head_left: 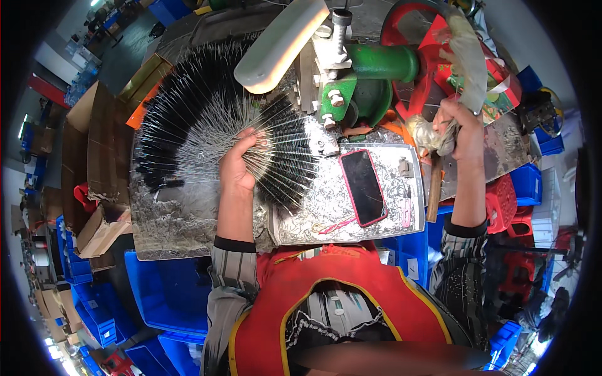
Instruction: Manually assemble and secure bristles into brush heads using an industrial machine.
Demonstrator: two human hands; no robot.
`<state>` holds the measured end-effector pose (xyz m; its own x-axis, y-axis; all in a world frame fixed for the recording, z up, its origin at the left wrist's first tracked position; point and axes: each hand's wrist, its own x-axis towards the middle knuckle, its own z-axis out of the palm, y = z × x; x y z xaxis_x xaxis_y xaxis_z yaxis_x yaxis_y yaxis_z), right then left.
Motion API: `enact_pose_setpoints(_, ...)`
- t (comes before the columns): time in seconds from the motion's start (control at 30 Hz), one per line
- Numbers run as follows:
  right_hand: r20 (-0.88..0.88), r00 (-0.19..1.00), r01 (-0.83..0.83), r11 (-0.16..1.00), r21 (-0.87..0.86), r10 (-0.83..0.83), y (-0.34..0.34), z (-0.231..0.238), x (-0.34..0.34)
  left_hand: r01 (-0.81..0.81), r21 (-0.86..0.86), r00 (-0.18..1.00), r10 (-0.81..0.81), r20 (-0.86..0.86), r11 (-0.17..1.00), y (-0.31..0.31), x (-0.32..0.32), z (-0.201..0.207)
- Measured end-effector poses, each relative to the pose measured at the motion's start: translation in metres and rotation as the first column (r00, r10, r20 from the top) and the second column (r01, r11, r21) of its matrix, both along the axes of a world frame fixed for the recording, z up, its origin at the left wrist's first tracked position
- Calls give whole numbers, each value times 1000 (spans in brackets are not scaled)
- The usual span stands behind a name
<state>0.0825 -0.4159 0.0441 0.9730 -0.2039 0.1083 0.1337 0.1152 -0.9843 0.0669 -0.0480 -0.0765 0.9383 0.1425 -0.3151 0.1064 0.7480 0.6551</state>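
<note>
My left hand (238, 164) is closed on the wire stems of several thin black-bristled brushes (285, 147). They fan out to the right of my fingers. Under and behind it, a big pile of the same brushes (188, 100) spreads in a half circle, black bristles outward and bare wires toward the middle. Over at the right, my right hand (463, 128) is wrapped round a pale, cloth-like bundle (441, 135) beside the red handwheel (404, 56) of a green bench machine (382, 62). What lies inside the bundle is hidden.
A lit white lamp (282, 47) hangs over the pile. Right of the brushes, a phone with a pink edge (364, 187) lies on a pale board (301, 219). A wooden handle (434, 188) juts below my right hand. Cardboard boxes (110, 144) and blue bins (166, 291) stand left.
</note>
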Motion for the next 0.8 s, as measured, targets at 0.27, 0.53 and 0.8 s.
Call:
enact_pose_setpoints(0.27,21,993,113,993,29,-113,11,-12,-8,-102,49,995,102,0,994,-11,5,6)
enact_pose_setpoints(0.53,-64,994,-91,995,-51,88,-12,4,4,-257,57,966,257,6,965,-24,6,13)
enact_pose_setpoints(0.8,-35,997,-75,997,15,75,-13,-7,3,-292,65,956,293,-9,954,-30,6,23)
